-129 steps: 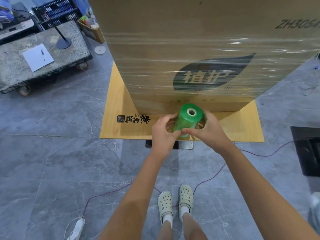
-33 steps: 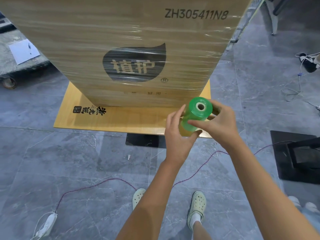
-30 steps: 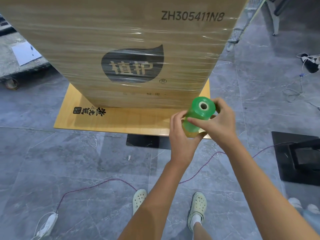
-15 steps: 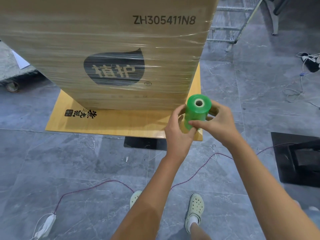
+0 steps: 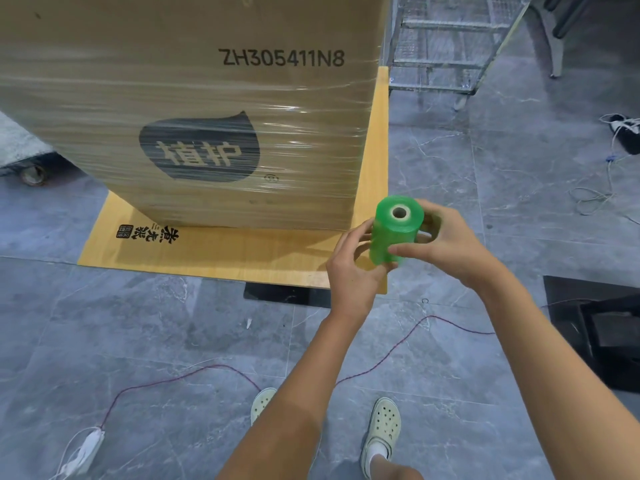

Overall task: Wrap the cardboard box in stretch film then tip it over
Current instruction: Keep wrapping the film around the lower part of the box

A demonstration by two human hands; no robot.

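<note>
A tall cardboard box (image 5: 194, 98) printed with ZH305411N8 and a dark leaf logo stands upright on a yellow board (image 5: 207, 251). Shiny stretch film covers its lower and middle face. A green roll of stretch film (image 5: 394, 230) stands upright near the box's front right corner. My left hand (image 5: 353, 268) grips the roll from the left and below. My right hand (image 5: 446, 244) grips it from the right, thumb across its front. The film running from roll to box is too faint to make out.
A wire cage (image 5: 446, 43) stands behind the box on the right. A black base (image 5: 595, 327) lies on the grey tile floor at right. A red cable (image 5: 194, 375) and a white power strip (image 5: 86, 452) lie near my feet. A wheeled cart (image 5: 31, 168) sits at far left.
I have stepped to the right along the box's front. The roll, held in both hands, has gone from mid-face to the box's right corner. The box has not moved.
</note>
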